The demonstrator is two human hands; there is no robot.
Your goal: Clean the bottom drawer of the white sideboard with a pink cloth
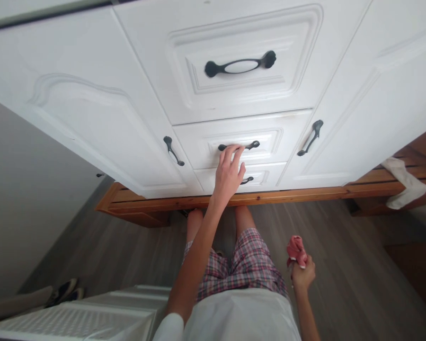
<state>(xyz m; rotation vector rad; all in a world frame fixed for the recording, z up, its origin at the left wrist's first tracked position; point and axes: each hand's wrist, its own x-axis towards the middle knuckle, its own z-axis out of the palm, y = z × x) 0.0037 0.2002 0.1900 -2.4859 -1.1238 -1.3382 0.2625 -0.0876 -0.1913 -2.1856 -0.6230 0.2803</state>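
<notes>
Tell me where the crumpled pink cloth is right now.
Head view, lower right: the crumpled pink cloth is gripped in the right hand, beside the plaid shorts, above the grey wood floor.

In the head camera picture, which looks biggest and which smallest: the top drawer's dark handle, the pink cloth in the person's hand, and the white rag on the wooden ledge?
As they look in the head view:
1. top drawer handle, widest
2. white rag
3. pink cloth, smallest, bunched in the right hand

Handle and rag look close, and each lies at a different distance from the camera, so true sizes are unsure.
</notes>
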